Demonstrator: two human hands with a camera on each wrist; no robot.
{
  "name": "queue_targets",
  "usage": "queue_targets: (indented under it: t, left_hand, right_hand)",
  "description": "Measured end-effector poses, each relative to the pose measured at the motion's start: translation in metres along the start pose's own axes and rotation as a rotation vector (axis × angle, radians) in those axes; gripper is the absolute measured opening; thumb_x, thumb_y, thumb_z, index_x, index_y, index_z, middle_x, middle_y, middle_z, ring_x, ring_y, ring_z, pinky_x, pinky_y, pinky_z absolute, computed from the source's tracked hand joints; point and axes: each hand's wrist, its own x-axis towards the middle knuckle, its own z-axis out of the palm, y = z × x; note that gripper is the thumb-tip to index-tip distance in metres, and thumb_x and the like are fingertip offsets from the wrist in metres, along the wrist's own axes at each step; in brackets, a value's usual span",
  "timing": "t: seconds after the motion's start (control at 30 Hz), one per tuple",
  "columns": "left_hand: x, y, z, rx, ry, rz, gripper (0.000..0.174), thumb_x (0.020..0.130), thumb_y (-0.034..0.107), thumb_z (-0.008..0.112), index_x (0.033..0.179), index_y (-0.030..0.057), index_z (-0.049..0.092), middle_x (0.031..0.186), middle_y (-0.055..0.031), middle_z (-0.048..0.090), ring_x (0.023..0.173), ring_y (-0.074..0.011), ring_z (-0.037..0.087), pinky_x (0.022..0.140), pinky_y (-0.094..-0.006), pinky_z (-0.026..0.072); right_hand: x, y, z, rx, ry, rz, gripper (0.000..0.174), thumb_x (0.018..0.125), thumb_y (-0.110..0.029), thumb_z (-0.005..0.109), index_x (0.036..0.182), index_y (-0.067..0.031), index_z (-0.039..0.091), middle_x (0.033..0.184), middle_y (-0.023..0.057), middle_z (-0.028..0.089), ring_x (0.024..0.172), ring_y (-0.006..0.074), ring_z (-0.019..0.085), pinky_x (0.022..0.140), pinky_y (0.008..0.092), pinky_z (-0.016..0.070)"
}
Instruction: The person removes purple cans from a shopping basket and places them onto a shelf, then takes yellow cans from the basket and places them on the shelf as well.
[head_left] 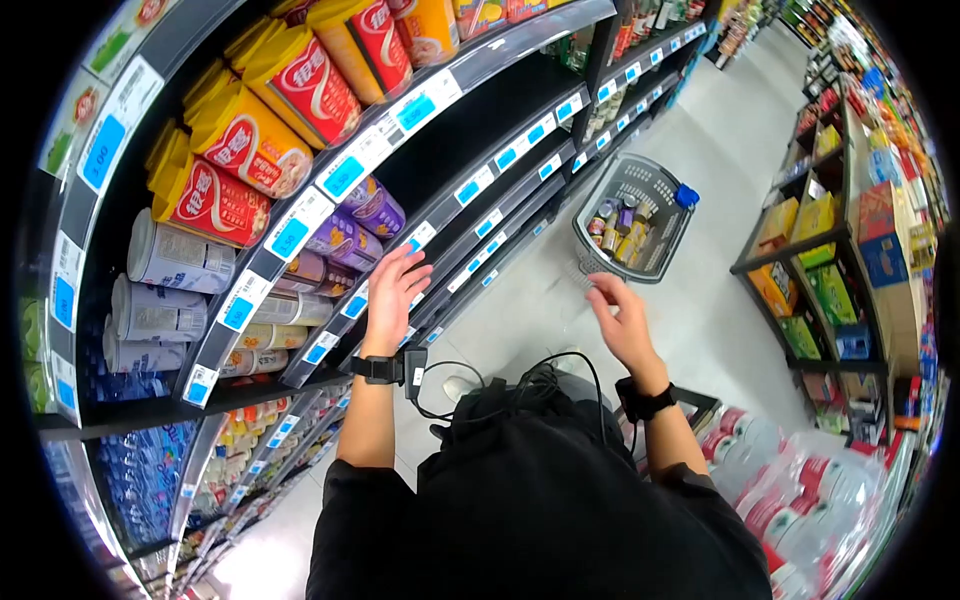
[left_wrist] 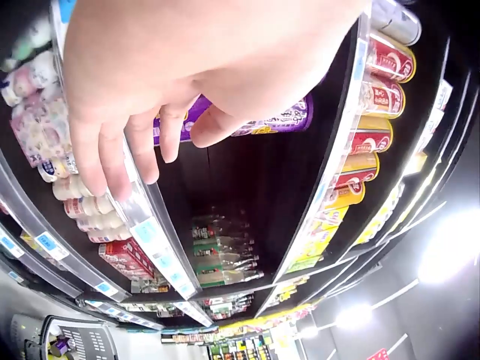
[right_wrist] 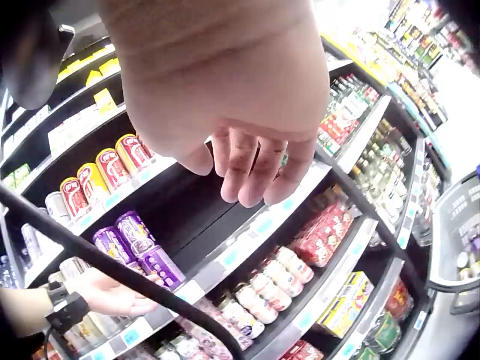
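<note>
In the head view the left hand [head_left: 397,290] is held palm up beside the shelf edge, near purple cans [head_left: 345,240]; its fingers are spread and nothing is in it. The left wrist view has that hand [left_wrist: 202,82] in front of the purple cans [left_wrist: 285,118]. The right hand [head_left: 622,322] hangs in the air over the aisle, fingers loosely bent and holding nothing; in the right wrist view the hand [right_wrist: 225,112] appears large in front of the shelves, with purple cans [right_wrist: 135,240] at lower left.
A grey basket [head_left: 668,180] with several cans and jars stands on the floor ahead. Red and yellow packs [head_left: 300,85] fill the upper left shelf. Shrink-wrapped bottles [head_left: 800,490] are at the lower right, and a display rack [head_left: 840,230] lines the right side.
</note>
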Motion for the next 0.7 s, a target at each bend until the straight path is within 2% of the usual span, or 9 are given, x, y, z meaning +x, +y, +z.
queue_targets:
  t: [0.03, 0.13, 0.2, 0.37, 0.47, 0.5, 0.53, 0.63, 0.7]
  left_hand:
    - [-0.002, -0.002, 0.004, -0.016, 0.047, -0.016, 0.034, 0.096, 0.021, 0.044, 0.123, 0.0013, 0.05, 0.116, -0.015, 0.058, 0.101, -0.0269, 0.061, 0.089, -0.0373, 0.0485]
    - [-0.018, -0.008, 0.022, -0.043, 0.168, 0.078, 0.032, 0.096, 0.02, 0.044, 0.121, 0.001, 0.05, 0.114, -0.0147, 0.058, 0.099, -0.0262, 0.061, 0.087, -0.0373, 0.049]
    - [-0.033, -0.013, 0.039, 0.005, 0.218, 0.122, 0.03, 0.095, 0.018, 0.045, 0.119, -0.0002, 0.051, 0.109, -0.0142, 0.06, 0.095, -0.0241, 0.062, 0.083, -0.0352, 0.0499]
    - [-0.065, -0.026, 0.056, 0.141, 0.335, 0.164, 0.023, 0.096, 0.017, 0.051, 0.109, 0.0003, 0.056, 0.097, -0.0097, 0.063, 0.087, -0.0181, 0.062, 0.079, -0.0289, 0.049]
    - [-0.078, -0.032, 0.058, 0.131, 0.392, 0.194, 0.019, 0.096, 0.014, 0.05, 0.108, 0.0006, 0.057, 0.095, -0.0088, 0.062, 0.087, -0.017, 0.062, 0.079, -0.0284, 0.0486]
    - [-0.078, -0.032, 0.058, 0.102, 0.413, 0.218, 0.018, 0.096, 0.013, 0.05, 0.107, 0.0007, 0.058, 0.094, -0.0085, 0.062, 0.087, -0.0165, 0.061, 0.08, -0.0283, 0.0484]
    - [-0.076, -0.033, 0.056, 0.086, 0.423, 0.221, 0.018, 0.096, 0.013, 0.05, 0.107, 0.0007, 0.058, 0.094, -0.0085, 0.062, 0.087, -0.0165, 0.061, 0.08, -0.0283, 0.0484]
    - [-0.067, -0.032, 0.057, 0.004, 0.44, 0.235, 0.016, 0.096, 0.012, 0.05, 0.105, 0.0004, 0.058, 0.095, -0.008, 0.062, 0.087, -0.0158, 0.06, 0.08, -0.0282, 0.0479]
    - [-0.059, -0.035, 0.051, -0.006, 0.458, 0.241, 0.017, 0.096, 0.012, 0.05, 0.105, 0.0, 0.058, 0.095, -0.0089, 0.062, 0.087, -0.0172, 0.061, 0.08, -0.029, 0.0488]
  right_hand:
    - [0.015, 0.002, -0.001, 0.037, -0.068, -0.047, 0.023, 0.087, -0.01, 0.061, 0.108, -0.0023, 0.059, 0.089, 0.0113, 0.064, 0.081, 0.0183, 0.063, 0.07, 0.0292, 0.0493]
    - [0.066, -0.011, 0.012, 0.088, -0.228, -0.135, 0.026, 0.086, -0.011, 0.062, 0.111, -0.0027, 0.058, 0.093, 0.0118, 0.064, 0.084, 0.0188, 0.063, 0.074, 0.0298, 0.0493]
    - [0.099, -0.025, 0.031, 0.138, -0.374, -0.169, 0.032, 0.087, -0.011, 0.064, 0.117, -0.0031, 0.055, 0.1, 0.008, 0.063, 0.094, 0.0162, 0.061, 0.077, 0.0282, 0.0487]
    - [0.164, -0.055, 0.122, 0.347, -0.537, -0.333, 0.045, 0.082, -0.009, 0.069, 0.123, -0.0027, 0.051, 0.11, 0.0103, 0.059, 0.106, 0.0189, 0.057, 0.087, 0.0302, 0.0461]
    - [0.188, -0.068, 0.173, 0.246, -0.563, -0.493, 0.058, 0.077, -0.011, 0.073, 0.127, 0.001, 0.045, 0.117, 0.0174, 0.055, 0.113, 0.0254, 0.054, 0.096, 0.0344, 0.042]
    - [0.194, -0.072, 0.189, 0.236, -0.588, -0.488, 0.066, 0.073, -0.016, 0.075, 0.127, 0.0061, 0.043, 0.121, 0.0236, 0.052, 0.115, 0.0343, 0.051, 0.099, 0.0374, 0.0406]
    - [0.203, -0.075, 0.203, 0.188, -0.659, -0.472, 0.073, 0.071, -0.02, 0.077, 0.129, 0.0054, 0.04, 0.124, 0.0257, 0.05, 0.117, 0.038, 0.049, 0.1, 0.039, 0.0393]
    - [0.214, -0.066, 0.234, 0.1, -0.779, -0.477, 0.08, 0.068, -0.027, 0.078, 0.131, 0.0037, 0.038, 0.128, 0.0285, 0.047, 0.119, 0.0417, 0.046, 0.1, 0.0394, 0.0387]
    - [0.216, -0.062, 0.245, -0.058, -0.814, -0.439, 0.078, 0.066, -0.037, 0.078, 0.125, 0.0011, 0.046, 0.12, 0.026, 0.055, 0.112, 0.0398, 0.053, 0.095, 0.0404, 0.0431]
